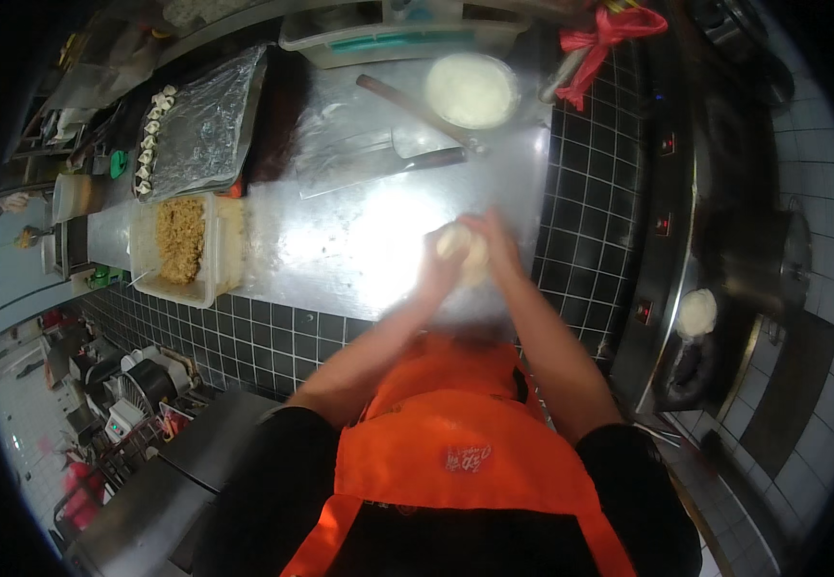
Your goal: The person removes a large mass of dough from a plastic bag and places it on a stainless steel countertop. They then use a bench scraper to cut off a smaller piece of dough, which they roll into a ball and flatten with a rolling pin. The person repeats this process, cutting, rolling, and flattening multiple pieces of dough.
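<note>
Both my hands hold one lump of pale dough (466,249) over the near right part of the metal worktop (316,245). My left hand (440,263) grips it from the left and my right hand (492,241) from the right; both are blurred, so single fingers are hard to tell. Beyond them lies a cleaver (359,169) with a dark handle. A wooden rolling pin (409,108) lies slantwise behind it, beside a round container of white powder, perhaps flour (471,90).
A plastic tub of minced filling (181,241) stands at the left. Behind it, a film-covered tray (204,130) bears a row of small folded dumplings (148,144). A stove with a lidded pot (763,252) is at the right, past a tiled gap.
</note>
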Demonstrator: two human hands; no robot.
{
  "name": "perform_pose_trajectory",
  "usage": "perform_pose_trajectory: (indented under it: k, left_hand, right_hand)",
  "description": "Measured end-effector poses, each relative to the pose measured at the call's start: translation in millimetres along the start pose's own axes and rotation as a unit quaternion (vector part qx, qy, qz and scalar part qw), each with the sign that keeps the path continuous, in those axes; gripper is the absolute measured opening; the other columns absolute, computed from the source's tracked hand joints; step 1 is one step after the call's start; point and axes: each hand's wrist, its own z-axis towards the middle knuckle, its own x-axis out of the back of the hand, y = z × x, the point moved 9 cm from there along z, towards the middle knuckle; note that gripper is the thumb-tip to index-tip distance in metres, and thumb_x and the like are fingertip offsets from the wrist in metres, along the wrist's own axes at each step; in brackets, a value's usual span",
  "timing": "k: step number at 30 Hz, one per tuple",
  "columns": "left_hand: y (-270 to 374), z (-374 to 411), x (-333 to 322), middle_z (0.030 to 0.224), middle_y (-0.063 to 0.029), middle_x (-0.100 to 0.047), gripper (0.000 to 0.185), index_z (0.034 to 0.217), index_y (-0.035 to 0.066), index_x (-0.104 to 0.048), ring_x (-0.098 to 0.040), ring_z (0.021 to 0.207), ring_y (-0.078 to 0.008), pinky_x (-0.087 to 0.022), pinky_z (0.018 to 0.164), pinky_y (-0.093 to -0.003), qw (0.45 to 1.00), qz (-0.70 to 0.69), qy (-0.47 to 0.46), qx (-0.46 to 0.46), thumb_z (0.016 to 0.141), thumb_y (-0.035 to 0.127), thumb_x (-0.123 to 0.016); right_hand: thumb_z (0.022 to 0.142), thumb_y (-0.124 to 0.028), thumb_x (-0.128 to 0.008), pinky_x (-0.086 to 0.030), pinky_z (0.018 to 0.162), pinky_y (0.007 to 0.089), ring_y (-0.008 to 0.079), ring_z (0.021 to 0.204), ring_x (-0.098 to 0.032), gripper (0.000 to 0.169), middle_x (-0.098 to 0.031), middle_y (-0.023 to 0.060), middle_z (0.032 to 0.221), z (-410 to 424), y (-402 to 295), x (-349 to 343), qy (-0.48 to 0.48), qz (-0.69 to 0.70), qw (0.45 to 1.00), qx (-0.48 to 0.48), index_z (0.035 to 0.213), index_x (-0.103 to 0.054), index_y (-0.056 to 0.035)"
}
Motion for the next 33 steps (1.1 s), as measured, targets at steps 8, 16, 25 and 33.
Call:
perform_pose_trajectory:
  k: [8,16,25,33]
  left_hand:
    - [-3,-20,12,0.123,-0.0235,-0.051,0.075,0.135,-0.002,-0.037,-0.046,0.121,-0.0388,-0.039,0.100,-0.0439,0.955,0.197,-0.047,-0.216,0.071,0.006,-0.075]
    - [-37,0,8,0.120,-0.0194,-0.055,0.057,0.125,-0.002,-0.049,-0.057,0.106,-0.0254,-0.048,0.087,-0.0359,0.976,-0.168,0.126,0.059,0.076,0.013,-0.075]
    - [-3,-56,-13,0.124,-0.0198,-0.050,0.067,0.135,0.002,-0.041,-0.049,0.111,-0.0392,-0.042,0.097,-0.0395,0.974,0.127,-0.008,-0.190,0.076,0.010,-0.071]
    - [-38,31,-42,0.126,-0.0234,-0.050,0.065,0.134,0.001,-0.042,-0.050,0.116,-0.0365,-0.042,0.097,-0.0400,0.978,-0.174,0.068,-0.091,0.079,0.020,-0.072]
  right_hand:
    - [0.086,-0.014,-0.054,-0.044,0.077,0.0397,0.0307,0.083,-0.059,0.011,-0.062,0.0100,0.084,-67,-43,-40,0.157,-0.426,0.722,0.522,0.087,-0.065,-0.0112]
    - [0.100,-0.046,-0.040,-0.047,0.075,0.0332,0.0140,0.081,-0.061,0.054,-0.069,0.0090,0.091,14,-7,-21,-0.056,-0.059,0.996,0.046,0.096,-0.071,-0.0013]
    - [0.093,-0.027,-0.048,-0.045,0.082,0.0387,0.0301,0.083,-0.062,0.031,-0.066,0.0096,0.085,-81,-33,7,0.222,-0.436,0.768,0.414,0.088,-0.070,-0.0050]
    - [0.097,-0.034,-0.048,-0.048,0.074,0.0343,0.0213,0.078,-0.063,0.040,-0.068,0.0090,0.086,27,-77,8,0.155,-0.235,0.937,0.205,0.085,-0.070,-0.0023]
